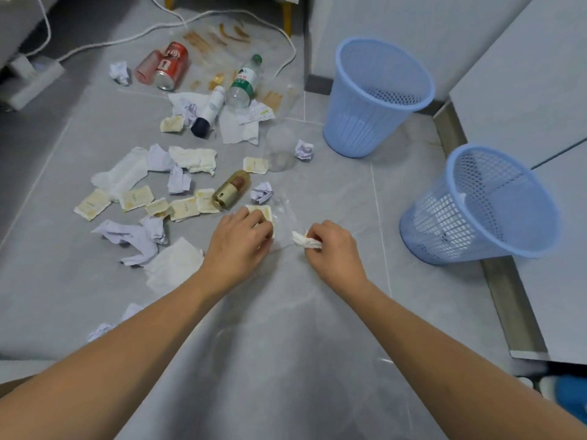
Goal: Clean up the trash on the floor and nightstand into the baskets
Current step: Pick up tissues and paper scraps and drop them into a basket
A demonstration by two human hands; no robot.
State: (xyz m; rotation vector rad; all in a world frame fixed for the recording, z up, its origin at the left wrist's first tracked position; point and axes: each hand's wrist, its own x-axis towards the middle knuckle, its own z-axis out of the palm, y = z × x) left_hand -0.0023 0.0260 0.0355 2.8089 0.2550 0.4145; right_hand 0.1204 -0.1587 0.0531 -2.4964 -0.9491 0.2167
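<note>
Red soda can [172, 67]: white lettering on side, blurred, not legible. Clear water bottle [243, 81]: green-and-white label, print too small to read. Paper slip [259, 113] beside bottle: fine printed lines, unreadable. Cream sachets [136, 197] on floor: faint marks, illegible. No word, brand or number can be made out anywhere.

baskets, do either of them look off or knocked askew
Yes. The nearer basket leans over, tilted against the white cabinet, with a scrap or two already inside. The farther basket stands upright and looks fine.
</note>
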